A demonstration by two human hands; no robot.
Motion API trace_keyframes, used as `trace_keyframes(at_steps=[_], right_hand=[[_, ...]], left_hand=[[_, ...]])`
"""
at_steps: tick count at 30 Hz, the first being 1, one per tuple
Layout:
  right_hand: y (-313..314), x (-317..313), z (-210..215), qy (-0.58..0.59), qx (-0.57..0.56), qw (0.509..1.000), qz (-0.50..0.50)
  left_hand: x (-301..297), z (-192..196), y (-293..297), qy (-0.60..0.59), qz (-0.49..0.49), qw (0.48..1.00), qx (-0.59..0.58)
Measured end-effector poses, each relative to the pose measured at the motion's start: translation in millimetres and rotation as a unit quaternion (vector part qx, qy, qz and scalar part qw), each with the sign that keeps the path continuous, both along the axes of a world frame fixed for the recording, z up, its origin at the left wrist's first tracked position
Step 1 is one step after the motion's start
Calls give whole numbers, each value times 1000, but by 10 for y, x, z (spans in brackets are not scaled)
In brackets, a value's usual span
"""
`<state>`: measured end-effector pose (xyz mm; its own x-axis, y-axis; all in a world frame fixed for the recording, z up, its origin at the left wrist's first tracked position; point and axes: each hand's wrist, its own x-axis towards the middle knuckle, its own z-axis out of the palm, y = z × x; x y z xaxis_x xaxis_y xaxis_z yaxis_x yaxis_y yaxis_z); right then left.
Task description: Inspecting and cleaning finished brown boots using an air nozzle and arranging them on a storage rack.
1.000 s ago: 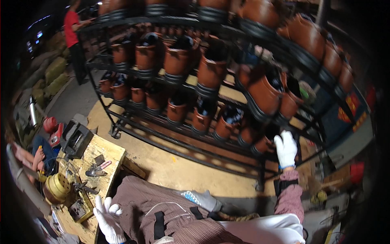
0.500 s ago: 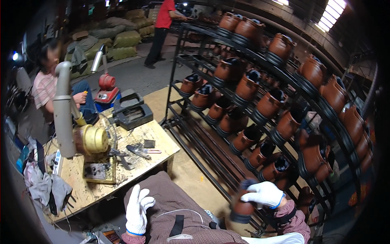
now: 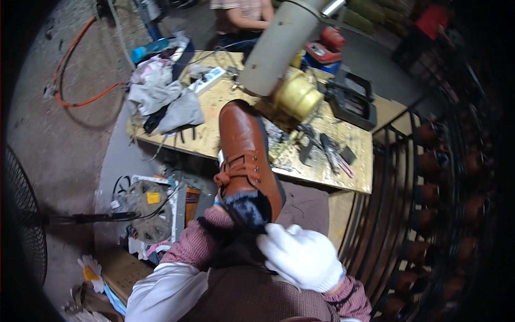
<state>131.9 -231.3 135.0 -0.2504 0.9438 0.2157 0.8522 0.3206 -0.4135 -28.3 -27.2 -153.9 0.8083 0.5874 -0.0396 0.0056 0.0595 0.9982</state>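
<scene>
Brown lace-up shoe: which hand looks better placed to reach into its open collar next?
Right, most likely. The right hand has its gloved fingertips close beside the dark-lined collar. The left hand is mostly hidden behind the shoe, apparently supporting it, so it seems less free.

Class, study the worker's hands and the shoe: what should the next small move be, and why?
Probably bring the right hand firmly onto the heel end of the brown shoe to steady it: that hand is right beside the dark-lined opening, while the left hand, mostly hidden behind the shoe, seems to be its main support.
</scene>
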Motion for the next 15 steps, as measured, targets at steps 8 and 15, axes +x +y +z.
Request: trace_keyframes(at_steps=[8,15], right_hand=[[-991,171,-501,-4,-26,935,-355],[-1137,126,-718,43,-58,910,-408]], left_hand=[[377,263,522,-469,-42,641,-607],[15,249,527,-386,132,805,-430]])
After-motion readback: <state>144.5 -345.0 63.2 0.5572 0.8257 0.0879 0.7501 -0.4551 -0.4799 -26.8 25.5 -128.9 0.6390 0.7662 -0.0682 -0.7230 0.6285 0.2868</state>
